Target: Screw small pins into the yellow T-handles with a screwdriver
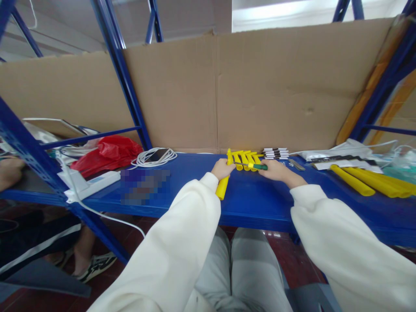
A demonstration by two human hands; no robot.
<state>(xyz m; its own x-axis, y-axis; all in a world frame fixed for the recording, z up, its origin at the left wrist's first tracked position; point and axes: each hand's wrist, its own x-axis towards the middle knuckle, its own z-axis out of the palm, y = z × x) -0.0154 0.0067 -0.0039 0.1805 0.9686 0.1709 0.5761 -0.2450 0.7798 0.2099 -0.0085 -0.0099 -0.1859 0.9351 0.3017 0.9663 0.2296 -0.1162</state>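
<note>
My left hand (222,168) is wrapped round a yellow tube-shaped piece (222,188), whose narrower top stands out above my fingers. In my right hand (273,170) is a screwdriver (258,166) with a green and yellow handle. Its shaft points left toward the upper part of the piece; I cannot tell whether the tip touches it. Just behind, several similar yellow pieces (244,157) lie in a row on the blue shelf (191,173). A small stack of white and black packets (275,153) is beyond my right hand.
To the right are loose yellow tubes (354,181), a small metal strip (296,164) and plastic bags (338,149). On the left lie a coiled white cable (152,158), a white power strip (100,182) and a red bag (108,154). Cardboard (279,86) walls the back. Another person's hand (11,172) shows far left.
</note>
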